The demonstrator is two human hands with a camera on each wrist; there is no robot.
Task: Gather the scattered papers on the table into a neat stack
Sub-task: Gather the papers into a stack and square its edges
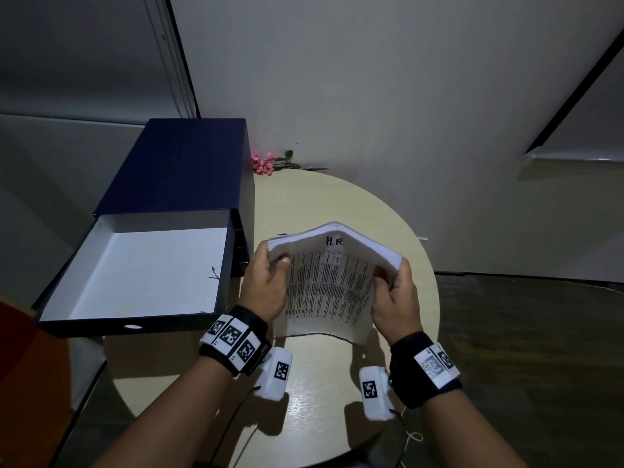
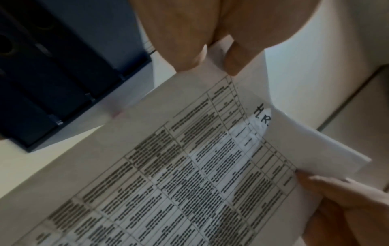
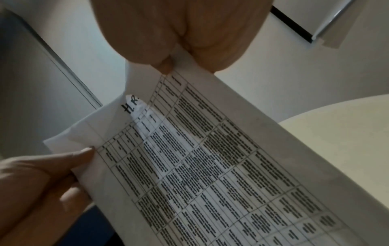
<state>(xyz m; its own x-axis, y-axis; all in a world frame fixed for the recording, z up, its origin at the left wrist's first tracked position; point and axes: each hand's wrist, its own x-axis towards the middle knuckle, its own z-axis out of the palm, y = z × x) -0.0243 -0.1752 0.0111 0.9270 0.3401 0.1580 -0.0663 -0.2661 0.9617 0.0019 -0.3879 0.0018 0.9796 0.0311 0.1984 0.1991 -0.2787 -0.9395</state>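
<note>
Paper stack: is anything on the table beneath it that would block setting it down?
Nothing visible does. Both hands hold the paper stack upright on the round table; the open blue box sits off to the left.

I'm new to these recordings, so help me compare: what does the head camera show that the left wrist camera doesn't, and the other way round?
Only the head view shows the round table, the open blue box with its white inside, the pink flowers and both wrist bands.

Only the left wrist view shows the page's grid lines close up and the left hand's thumb pinching the edge.

Both show the papers marked "H.R.", bowed upward, gripped by the left hand and right hand.
</note>
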